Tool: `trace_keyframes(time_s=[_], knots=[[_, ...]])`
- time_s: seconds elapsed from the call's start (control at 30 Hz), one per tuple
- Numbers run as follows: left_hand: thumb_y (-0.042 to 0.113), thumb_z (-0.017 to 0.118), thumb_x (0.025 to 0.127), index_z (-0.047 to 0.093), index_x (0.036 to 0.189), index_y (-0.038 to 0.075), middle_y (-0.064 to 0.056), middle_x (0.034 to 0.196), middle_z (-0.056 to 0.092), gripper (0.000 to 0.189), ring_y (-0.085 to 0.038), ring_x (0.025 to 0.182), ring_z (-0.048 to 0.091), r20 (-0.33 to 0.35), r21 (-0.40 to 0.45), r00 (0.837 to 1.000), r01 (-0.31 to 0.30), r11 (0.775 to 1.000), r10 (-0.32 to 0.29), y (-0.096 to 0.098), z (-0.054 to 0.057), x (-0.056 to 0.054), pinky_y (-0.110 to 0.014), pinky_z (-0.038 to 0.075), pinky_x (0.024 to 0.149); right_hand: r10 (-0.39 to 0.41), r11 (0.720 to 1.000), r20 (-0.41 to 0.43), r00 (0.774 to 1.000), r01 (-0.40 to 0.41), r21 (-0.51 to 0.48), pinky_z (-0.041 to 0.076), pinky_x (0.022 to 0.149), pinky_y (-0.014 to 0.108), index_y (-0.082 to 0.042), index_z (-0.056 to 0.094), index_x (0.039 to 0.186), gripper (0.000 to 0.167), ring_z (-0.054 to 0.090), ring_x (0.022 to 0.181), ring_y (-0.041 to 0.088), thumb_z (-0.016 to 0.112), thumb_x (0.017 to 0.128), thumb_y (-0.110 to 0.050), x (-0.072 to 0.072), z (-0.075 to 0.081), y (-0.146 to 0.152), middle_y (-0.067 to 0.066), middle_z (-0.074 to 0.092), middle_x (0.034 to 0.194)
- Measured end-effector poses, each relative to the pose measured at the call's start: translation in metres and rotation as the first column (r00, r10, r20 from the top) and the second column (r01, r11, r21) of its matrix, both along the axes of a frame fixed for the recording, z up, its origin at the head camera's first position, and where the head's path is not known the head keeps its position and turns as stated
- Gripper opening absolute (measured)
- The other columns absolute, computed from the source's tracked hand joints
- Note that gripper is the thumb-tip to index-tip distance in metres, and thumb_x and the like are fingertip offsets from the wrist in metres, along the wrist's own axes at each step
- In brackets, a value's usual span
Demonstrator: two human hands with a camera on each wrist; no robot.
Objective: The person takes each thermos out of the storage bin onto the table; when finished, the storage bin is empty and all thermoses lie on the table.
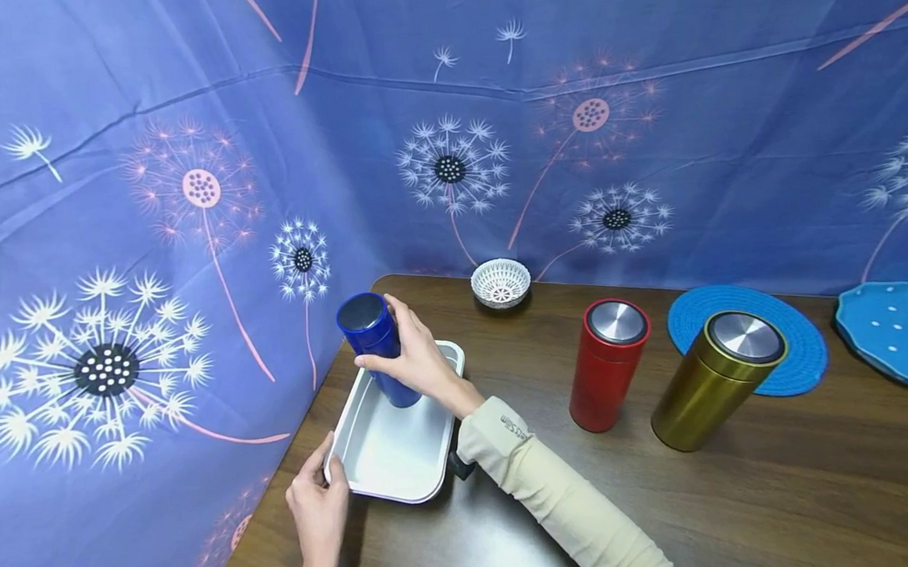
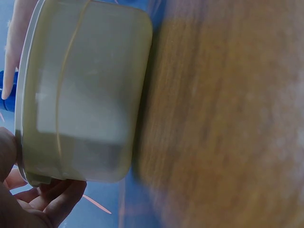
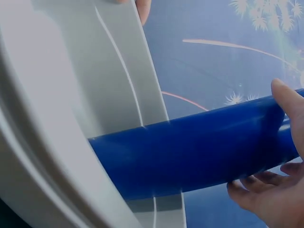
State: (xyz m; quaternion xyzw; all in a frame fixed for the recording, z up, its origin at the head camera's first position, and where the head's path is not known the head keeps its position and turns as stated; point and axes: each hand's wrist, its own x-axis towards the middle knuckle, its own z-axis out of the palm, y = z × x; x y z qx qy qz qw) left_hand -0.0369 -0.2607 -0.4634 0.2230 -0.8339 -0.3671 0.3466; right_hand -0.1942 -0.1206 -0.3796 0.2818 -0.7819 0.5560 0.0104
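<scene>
My right hand (image 1: 419, 356) grips a blue flask (image 1: 384, 346) with a dark lid, fingers and thumb around its upper part. The flask stands slightly tilted, its lower end inside a white rectangular tub (image 1: 388, 453). In the right wrist view the tub's near wall hides the base of the blue flask (image 3: 190, 147). My left hand (image 1: 319, 497) pinches the tub's near left corner, thumb at the rim and fingers beneath it. The left wrist view shows the outer side of the tub (image 2: 90, 95), with the left hand (image 2: 38, 194) at its lower corner.
A red flask (image 1: 607, 370) and a gold flask (image 1: 713, 383) stand to the right. Behind the gold one lies a round blue mat (image 1: 794, 347). A blue dotted plate (image 1: 891, 335) is at the far right, a small white bowl (image 1: 501, 283) at the back. A patterned cloth borders the table.
</scene>
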Motion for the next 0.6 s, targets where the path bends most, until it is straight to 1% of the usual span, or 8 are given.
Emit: trace_keyframes(time_s=[0.13, 0.3, 0.47, 0.6], knots=[[-0.008, 0.06, 0.081, 0.073, 0.109, 0.001, -0.022, 0.102, 0.072, 0.033, -0.011, 0.081, 0.064, -0.002, 0.001, 1.0, 0.001, 1.0, -0.001, 0.0005, -0.0005, -0.0008, -0.001, 0.039, 0.065, -0.001, 1.0, -0.035, 0.999, 0.001, 0.004, 0.042, 0.102, 0.045, -0.009, 0.032, 0.149, 0.087, 0.053, 0.124, 0.027, 0.081, 0.08, -0.029, -0.0012, -0.0032, -0.0029, 0.013, 0.053, 0.138], [-0.008, 0.06, 0.081, 0.074, 0.109, 0.001, -0.021, 0.102, 0.072, 0.033, -0.006, 0.079, 0.062, -0.002, 0.002, 1.0, 0.002, 1.0, -0.002, 0.0007, 0.0001, -0.0011, -0.002, 0.04, 0.064, -0.043, 0.999, -0.091, 0.995, 0.042, -0.009, 0.046, 0.098, 0.04, -0.007, 0.041, 0.142, 0.078, 0.059, 0.116, 0.025, 0.082, 0.079, -0.024, -0.0012, -0.0038, -0.0055, 0.012, 0.06, 0.13], [-0.007, 0.061, 0.081, 0.074, 0.109, 0.002, -0.02, 0.101, 0.072, 0.032, 0.0, 0.075, 0.059, -0.003, 0.005, 1.0, -0.004, 1.0, 0.004, 0.0009, 0.0, -0.0013, -0.003, 0.04, 0.062, -0.074, 0.997, -0.094, 0.993, 0.074, 0.0, 0.046, 0.097, 0.04, -0.006, 0.043, 0.141, 0.078, 0.061, 0.114, 0.026, 0.083, 0.077, -0.025, -0.0005, -0.0026, -0.0062, 0.012, 0.061, 0.128], [-0.008, 0.062, 0.08, 0.074, 0.108, 0.001, -0.02, 0.099, 0.072, 0.032, 0.0, 0.071, 0.057, -0.006, -0.004, 1.0, -0.012, 1.0, 0.012, 0.0009, -0.0002, -0.0009, -0.004, 0.039, 0.06, -0.092, 0.996, -0.083, 0.992, 0.093, 0.003, 0.048, 0.095, 0.04, -0.006, 0.043, 0.141, 0.078, 0.062, 0.113, 0.026, 0.083, 0.078, -0.028, 0.0, 0.0008, -0.0051, 0.012, 0.062, 0.127]])
